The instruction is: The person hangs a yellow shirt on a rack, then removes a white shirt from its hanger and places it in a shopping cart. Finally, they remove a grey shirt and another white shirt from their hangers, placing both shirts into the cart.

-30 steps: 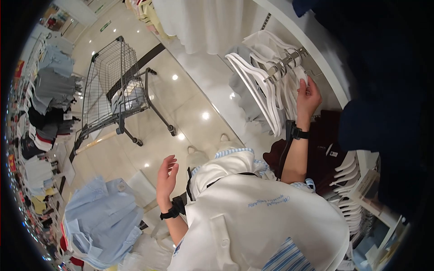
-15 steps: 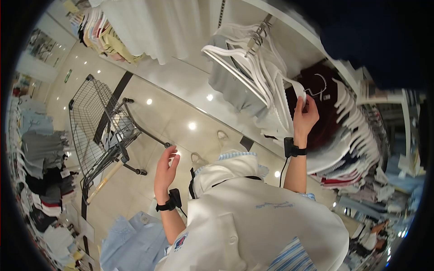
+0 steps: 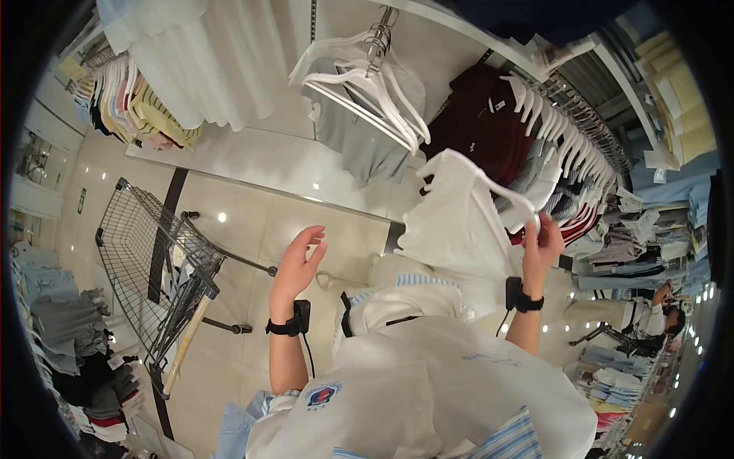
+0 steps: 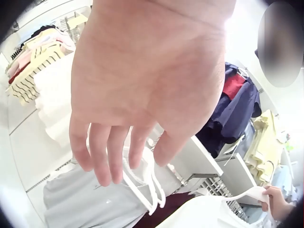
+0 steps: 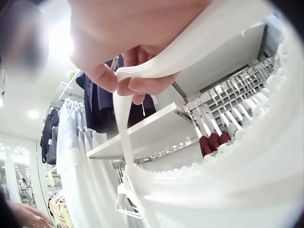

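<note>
My right hand (image 3: pixel 541 249) pinches a white hanger (image 3: pixel 501 187) near its top, in front of my body and away from the rail. From it hangs a white top (image 3: pixel 451 218); the right wrist view shows scalloped trim along the neckline of this top (image 5: pixel 228 190). Thumb and fingertips of the right hand (image 5: pixel 137 76) close around the hanger there. My left hand (image 3: pixel 297 268) is held in the air to the left of the top, touching nothing. Its fingers point down, loosely spread, in the left wrist view (image 4: pixel 147 85).
Ahead, a short rail (image 3: pixel 378 42) carries white hangers and a grey garment (image 3: pixel 344 130). Maroon garments (image 3: pixel 482 115) hang to its right. A wire shopping cart (image 3: pixel 149 260) stands on the floor at left. Farther right, another person (image 3: pixel 650 310) is near clothing racks.
The white hanger with its top has come away from the rail in my right hand and moved in front of me. My view has turned right; the left hand stays raised.
</note>
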Action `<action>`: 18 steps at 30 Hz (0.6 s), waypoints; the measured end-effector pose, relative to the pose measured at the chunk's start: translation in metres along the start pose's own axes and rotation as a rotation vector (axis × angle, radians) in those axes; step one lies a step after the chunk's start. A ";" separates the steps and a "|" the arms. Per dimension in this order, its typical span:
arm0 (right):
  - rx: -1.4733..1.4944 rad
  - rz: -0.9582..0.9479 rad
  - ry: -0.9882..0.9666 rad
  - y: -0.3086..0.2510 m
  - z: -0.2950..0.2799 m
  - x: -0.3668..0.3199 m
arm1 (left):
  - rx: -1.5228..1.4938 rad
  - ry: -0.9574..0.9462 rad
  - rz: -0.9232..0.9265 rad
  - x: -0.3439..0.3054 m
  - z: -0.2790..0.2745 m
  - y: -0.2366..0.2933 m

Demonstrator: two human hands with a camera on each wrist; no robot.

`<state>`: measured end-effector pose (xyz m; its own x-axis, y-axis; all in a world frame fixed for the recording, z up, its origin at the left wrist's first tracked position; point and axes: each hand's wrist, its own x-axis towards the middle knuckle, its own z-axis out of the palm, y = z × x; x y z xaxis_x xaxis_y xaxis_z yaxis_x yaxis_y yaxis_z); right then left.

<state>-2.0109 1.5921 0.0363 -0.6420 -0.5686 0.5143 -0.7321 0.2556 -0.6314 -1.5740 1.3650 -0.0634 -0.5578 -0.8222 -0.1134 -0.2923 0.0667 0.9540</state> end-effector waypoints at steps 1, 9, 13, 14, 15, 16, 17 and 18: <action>0.013 -0.010 0.004 -0.004 -0.008 -0.007 | 0.005 0.013 0.009 0.002 0.005 0.007; 0.282 -0.311 -0.341 -0.040 -0.052 -0.007 | -0.034 0.155 0.349 -0.025 0.084 0.093; 0.492 -0.326 -0.438 -0.013 -0.083 0.000 | 0.020 0.038 0.337 -0.052 0.141 0.100; 0.508 -0.325 -0.453 0.001 -0.089 0.000 | 0.063 -0.048 0.272 -0.060 0.154 0.101; 0.542 -0.265 -0.466 0.019 -0.095 0.001 | 0.082 0.027 0.269 -0.072 0.170 0.110; 0.576 -0.201 -0.484 0.036 -0.099 0.001 | 0.092 0.046 0.246 -0.085 0.181 0.111; 0.649 -0.156 -0.554 0.053 -0.102 0.002 | 0.206 0.054 0.201 -0.100 0.189 0.111; 0.674 -0.153 -0.585 0.071 -0.101 -0.001 | 0.321 0.063 0.152 -0.115 0.198 0.111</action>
<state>-2.0852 1.6892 0.0498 -0.1952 -0.9125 0.3596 -0.3935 -0.2630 -0.8809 -1.6959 1.5785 0.0006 -0.5677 -0.8217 0.0496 -0.4446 0.3567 0.8216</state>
